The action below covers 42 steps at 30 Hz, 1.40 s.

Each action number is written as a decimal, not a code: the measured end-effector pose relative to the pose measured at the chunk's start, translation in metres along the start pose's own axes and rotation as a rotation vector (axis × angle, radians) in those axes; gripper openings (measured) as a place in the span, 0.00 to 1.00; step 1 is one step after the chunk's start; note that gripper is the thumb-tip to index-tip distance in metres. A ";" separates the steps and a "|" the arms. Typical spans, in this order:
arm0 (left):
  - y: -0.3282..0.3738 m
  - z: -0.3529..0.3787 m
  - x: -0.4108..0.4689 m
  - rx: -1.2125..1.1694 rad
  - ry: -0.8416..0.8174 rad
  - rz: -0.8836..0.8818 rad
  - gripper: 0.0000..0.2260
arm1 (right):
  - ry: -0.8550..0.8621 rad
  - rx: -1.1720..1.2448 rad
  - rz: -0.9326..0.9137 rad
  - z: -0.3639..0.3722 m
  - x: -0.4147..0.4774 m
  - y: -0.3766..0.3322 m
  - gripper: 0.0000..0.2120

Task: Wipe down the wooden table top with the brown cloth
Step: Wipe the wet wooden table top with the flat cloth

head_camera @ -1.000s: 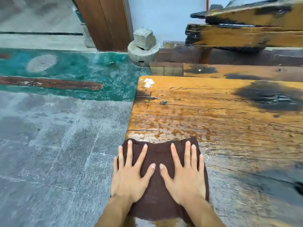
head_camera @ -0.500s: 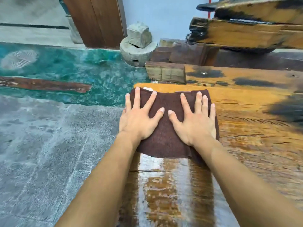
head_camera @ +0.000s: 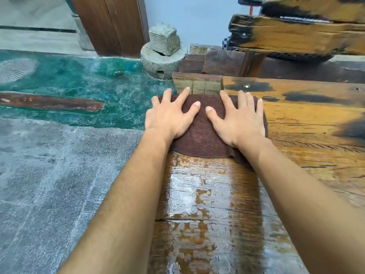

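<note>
The brown cloth [head_camera: 201, 135] lies flat at the far left corner of the worn wooden table top [head_camera: 308, 123]. My left hand [head_camera: 167, 115] presses on the cloth's left half with fingers spread and straight. My right hand [head_camera: 239, 119] presses on its right half the same way, fingertips reaching the table's far edge. Both arms stretch out over the table. Behind the cloth, between my forearms, the wood is wet and glossy [head_camera: 207, 204]. The rest of the top to the right looks dry, with black patches.
The table's left edge drops to a grey and green concrete floor [head_camera: 59, 155]. A round stone base with a stone block [head_camera: 162, 50] stands past the far corner. Dark wooden beams [head_camera: 296, 34] are stacked beyond the far edge, beside a brown door [head_camera: 112, 24].
Both hands have pushed the cloth from the near part of the table to its far left corner, leaving a wet streak behind on the wood.
</note>
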<state>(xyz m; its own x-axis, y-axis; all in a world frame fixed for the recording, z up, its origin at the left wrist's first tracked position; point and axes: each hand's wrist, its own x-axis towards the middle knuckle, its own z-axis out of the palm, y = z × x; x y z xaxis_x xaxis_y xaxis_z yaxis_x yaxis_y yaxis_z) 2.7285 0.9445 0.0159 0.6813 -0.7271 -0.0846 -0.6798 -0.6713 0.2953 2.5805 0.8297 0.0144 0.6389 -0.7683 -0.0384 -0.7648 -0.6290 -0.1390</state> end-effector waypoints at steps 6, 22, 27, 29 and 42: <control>-0.006 0.009 -0.029 0.053 0.010 0.074 0.31 | -0.009 -0.003 -0.022 0.004 -0.032 0.007 0.38; 0.001 0.049 -0.297 0.176 -0.006 0.129 0.33 | -0.046 0.060 -0.026 0.016 -0.293 0.050 0.38; 0.004 0.056 -0.407 0.191 -0.030 0.106 0.33 | -0.038 0.057 -0.040 0.024 -0.394 0.064 0.37; 0.006 0.056 -0.453 0.202 -0.035 0.098 0.33 | -0.027 0.058 -0.059 0.024 -0.435 0.066 0.37; 0.025 0.072 -0.691 0.206 -0.070 0.051 0.34 | -0.088 0.015 -0.203 0.019 -0.640 0.103 0.36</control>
<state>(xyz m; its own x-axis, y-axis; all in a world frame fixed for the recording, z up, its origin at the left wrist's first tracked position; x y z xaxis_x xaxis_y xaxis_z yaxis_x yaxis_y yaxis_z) 2.2210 1.4195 0.0135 0.6292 -0.7640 -0.1426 -0.7588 -0.6436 0.1003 2.0945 1.2585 0.0062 0.7851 -0.6123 -0.0938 -0.6187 -0.7676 -0.1676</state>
